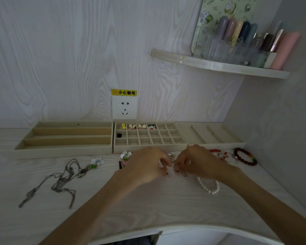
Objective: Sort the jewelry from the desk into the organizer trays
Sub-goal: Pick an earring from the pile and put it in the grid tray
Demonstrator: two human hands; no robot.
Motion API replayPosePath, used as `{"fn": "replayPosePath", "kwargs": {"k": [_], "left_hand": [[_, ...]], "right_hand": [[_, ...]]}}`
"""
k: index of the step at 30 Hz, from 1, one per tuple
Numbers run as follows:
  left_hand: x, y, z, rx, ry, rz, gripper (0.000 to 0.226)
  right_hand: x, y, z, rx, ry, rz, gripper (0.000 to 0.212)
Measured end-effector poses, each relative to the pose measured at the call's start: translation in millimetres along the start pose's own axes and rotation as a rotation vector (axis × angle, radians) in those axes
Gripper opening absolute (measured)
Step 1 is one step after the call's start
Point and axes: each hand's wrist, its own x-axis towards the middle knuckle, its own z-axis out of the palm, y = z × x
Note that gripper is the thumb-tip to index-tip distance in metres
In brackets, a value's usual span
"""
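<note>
Both hands, left hand [147, 167] and right hand [194, 163], curl together and pinch a small pale piece [170, 172] over the desk [148, 209], just short of the grid tray [149, 137]; it could slip from the fingertips, or a forearm could drag the pearl bracelet [209, 187]

Head cam, fwd-down, close over desk [42, 183]

Left hand [147, 167] and right hand [194, 162] pinch a small pale item [170, 172] together before the grid tray [149, 137].
</note>
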Motion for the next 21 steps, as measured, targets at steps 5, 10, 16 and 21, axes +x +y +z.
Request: {"fn": "replayPosePath", "kwargs": {"k": [5,10,16,21], "left_hand": [[4.6,-6.6,-1.9,-0.119,-0.011,-0.051,0.029],[8.5,-5.8,-0.3,-0.139,-0.034,-0.074,0.028],[16.4,7.8,1.8,0.129,0.05,-0.091,0.017],[26.1,15.1,6.7,0.235,0.023,-0.131,0.018]], "right_hand": [[-0.1,11.5,6.5,0.714,0.111,0.179,0.014],[-3.7,10.3,10.7,1.091,0.135,0.269,0.02],[-6.0,10.8,4.7,0.245,0.253,0.262,0.014],[-13.5,5.3,0.4,-0.029,0.28,0.243,0.018]]}}
